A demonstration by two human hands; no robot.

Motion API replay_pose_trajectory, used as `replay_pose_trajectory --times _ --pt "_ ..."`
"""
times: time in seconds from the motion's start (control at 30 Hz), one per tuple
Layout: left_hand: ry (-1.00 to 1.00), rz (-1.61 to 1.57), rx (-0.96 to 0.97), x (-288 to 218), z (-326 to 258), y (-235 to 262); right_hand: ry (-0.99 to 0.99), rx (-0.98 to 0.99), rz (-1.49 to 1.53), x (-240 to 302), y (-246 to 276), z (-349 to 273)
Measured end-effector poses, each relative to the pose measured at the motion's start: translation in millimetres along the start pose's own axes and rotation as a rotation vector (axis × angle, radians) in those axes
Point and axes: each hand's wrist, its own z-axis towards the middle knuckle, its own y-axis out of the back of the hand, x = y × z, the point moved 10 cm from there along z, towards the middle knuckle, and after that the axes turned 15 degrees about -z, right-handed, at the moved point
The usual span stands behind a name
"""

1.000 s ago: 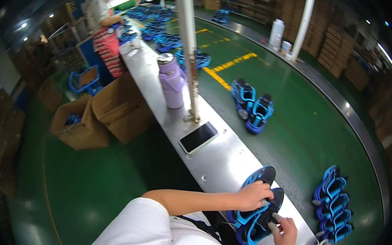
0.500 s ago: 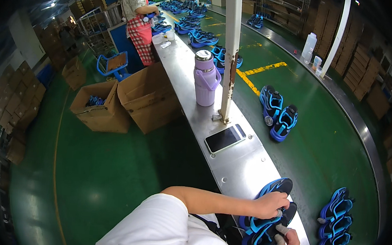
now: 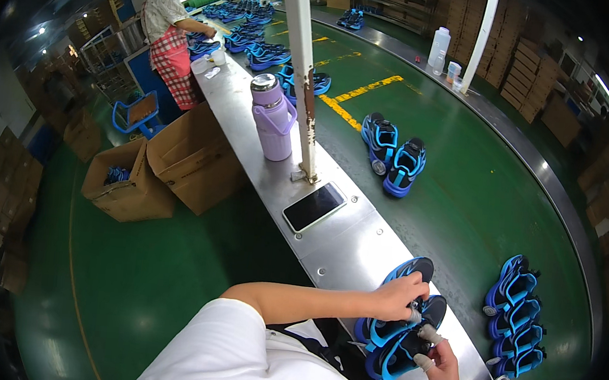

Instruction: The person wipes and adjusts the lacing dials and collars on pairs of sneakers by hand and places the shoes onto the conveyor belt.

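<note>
Two blue-and-black sneakers lie side by side on the metal ledge in front of me. My left hand [image 3: 402,298] reaches across from the left, its fingers curled down and closed on the upper of the nearer sneaker [image 3: 392,358]. The farther sneaker [image 3: 414,266] lies just beyond that hand, partly covered by it. My right hand [image 3: 441,368] grips the same nearer sneaker from the right, thumb and index finger at its opening and upper. Greyish covers wrap several fingertips. Exactly what part the fingertips pinch is too small to tell.
A phone [image 3: 314,207], a purple bottle [image 3: 273,118] and a rusty white post [image 3: 304,81] stand along the metal ledge [image 3: 351,234]. Sneakers sit on the green belt [image 3: 453,225], including a row [image 3: 517,321] at right. Cardboard boxes [image 3: 128,182] stand left; a co-worker [image 3: 167,33] is beyond.
My view has shifted, so the scene sits farther left. My right thumb and index finger have spread apart on the sneaker. The co-worker's hand has lowered toward the shoes on the ledge.
</note>
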Motion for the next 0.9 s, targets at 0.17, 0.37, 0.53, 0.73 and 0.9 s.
replay_pose_trajectory --times 0.17,0.37,0.53,0.73,0.9 --pt "-0.159 -0.088 0.268 -6.8 4.5 -36.7 -0.009 -0.269 -0.653 -0.4 24.9 -17.0" --pt "-0.087 0.055 0.177 -0.3 4.0 -28.1 0.211 0.023 -0.41 -1.5 12.6 -7.8" --pt "0.048 0.053 0.15 -0.2 12.3 -16.9 0.11 0.026 -0.426 -15.5 23.0 8.9" --pt "0.028 0.068 0.155 -2.2 10.6 -36.6 0.153 -0.081 -0.539 -17.6 24.8 -6.6" --pt "-0.138 0.119 -0.047 -44.7 -14.0 -28.9 0.139 0.016 -0.301 -29.3 26.1 -8.0"
